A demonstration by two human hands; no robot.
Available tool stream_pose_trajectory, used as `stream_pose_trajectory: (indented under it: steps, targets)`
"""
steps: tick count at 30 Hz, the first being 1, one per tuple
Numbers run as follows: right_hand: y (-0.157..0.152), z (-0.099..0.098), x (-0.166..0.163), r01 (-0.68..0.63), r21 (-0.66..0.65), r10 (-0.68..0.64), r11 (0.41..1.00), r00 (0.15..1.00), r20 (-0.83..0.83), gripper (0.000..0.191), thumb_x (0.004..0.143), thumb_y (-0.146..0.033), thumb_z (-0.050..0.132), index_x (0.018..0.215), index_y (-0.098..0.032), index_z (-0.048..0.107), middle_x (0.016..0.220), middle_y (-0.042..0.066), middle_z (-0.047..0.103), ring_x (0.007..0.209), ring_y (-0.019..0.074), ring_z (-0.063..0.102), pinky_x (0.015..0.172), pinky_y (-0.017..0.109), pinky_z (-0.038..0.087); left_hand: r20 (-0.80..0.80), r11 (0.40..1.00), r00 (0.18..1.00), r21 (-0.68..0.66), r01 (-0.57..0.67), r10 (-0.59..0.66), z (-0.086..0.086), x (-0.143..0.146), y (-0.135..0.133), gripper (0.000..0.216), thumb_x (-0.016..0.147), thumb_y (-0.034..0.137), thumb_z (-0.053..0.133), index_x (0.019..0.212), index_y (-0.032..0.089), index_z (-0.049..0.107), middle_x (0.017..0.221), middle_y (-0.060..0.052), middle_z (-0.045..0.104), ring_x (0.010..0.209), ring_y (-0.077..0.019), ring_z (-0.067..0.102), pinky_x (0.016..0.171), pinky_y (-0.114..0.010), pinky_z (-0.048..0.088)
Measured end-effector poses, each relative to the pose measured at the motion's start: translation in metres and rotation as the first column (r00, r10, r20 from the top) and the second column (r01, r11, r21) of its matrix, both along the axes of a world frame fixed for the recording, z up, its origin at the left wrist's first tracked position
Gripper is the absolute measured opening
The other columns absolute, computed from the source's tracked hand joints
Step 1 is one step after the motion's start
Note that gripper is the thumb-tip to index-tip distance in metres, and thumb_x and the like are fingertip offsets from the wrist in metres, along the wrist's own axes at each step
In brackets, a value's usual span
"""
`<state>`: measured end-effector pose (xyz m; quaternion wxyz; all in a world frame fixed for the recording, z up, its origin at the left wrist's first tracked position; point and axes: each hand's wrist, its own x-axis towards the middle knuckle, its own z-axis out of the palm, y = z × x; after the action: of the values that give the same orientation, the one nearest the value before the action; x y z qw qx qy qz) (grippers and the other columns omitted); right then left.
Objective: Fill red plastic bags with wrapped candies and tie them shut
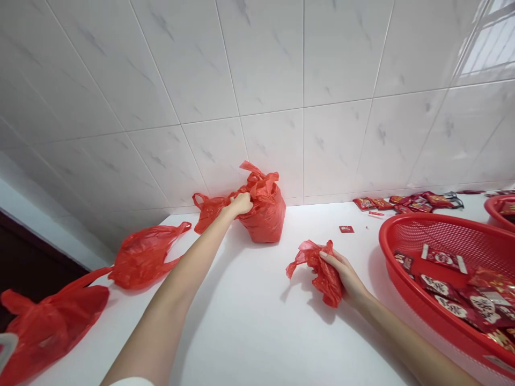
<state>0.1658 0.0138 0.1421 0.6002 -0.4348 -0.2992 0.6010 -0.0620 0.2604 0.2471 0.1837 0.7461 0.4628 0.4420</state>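
My left hand (241, 204) reaches far across the white table and is closed on the handles of a full red plastic bag (263, 214) standing against the tiled wall. A flatter red bag (209, 210) lies just left of it. Nearer to me, my right hand (346, 276) is closed on a crumpled red plastic bag (319, 268) that rests on the tabletop.
A large red mesh basket (406, 236) at the right holds several red candy packets (454, 300). More packets (406, 202) lie along the wall, and one small packet (346, 229) lies alone. Two other red bags (147, 254) (48, 321) sit at the left edge.
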Motion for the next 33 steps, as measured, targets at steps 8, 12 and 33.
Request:
stream_pose_trajectory:
  steps: [8,12,33]
  targets:
    - [0.003,-0.008,0.001,-0.047,-0.068,0.036,0.997,0.986,-0.163,0.037,0.075,-0.054,0.079,0.079,-0.019,0.069,0.076,0.007,0.07,0.065,0.02,0.063,0.052,0.028,0.049,0.19,0.987,0.981,0.146,-0.061,0.032,0.032,-0.011,-0.002,0.013,0.075,0.035,0.071,0.079,0.023,0.068,0.095,-0.008,0.071,0.113,-0.0307,0.057,0.112,-0.054,0.03]
    - [0.007,-0.014,0.0,-0.1,-0.023,0.093,0.995,0.972,-0.214,0.044,0.084,-0.059,0.068,0.101,-0.019,0.073,0.089,0.009,0.074,0.074,0.022,0.067,0.064,0.031,0.053,0.215,0.945,0.96,0.311,0.105,-0.178,0.023,0.003,-0.059,0.015,0.084,0.042,0.068,0.089,0.028,0.073,0.106,-0.007,0.07,0.112,-0.0276,0.057,0.112,-0.046,0.037]
    - [0.015,-0.008,0.022,0.006,0.013,-0.005,1.0,0.998,-0.07,0.048,0.08,-0.068,0.068,0.083,-0.02,0.071,0.075,0.006,0.073,0.058,0.0163,0.058,0.061,0.031,0.048,0.481,0.769,0.856,-0.469,0.433,-0.189,-0.046,-0.017,-0.141,0.043,0.065,0.053,0.082,0.063,0.016,0.06,0.054,0.007,0.043,0.046,-0.0045,0.035,0.042,-0.018,0.028]
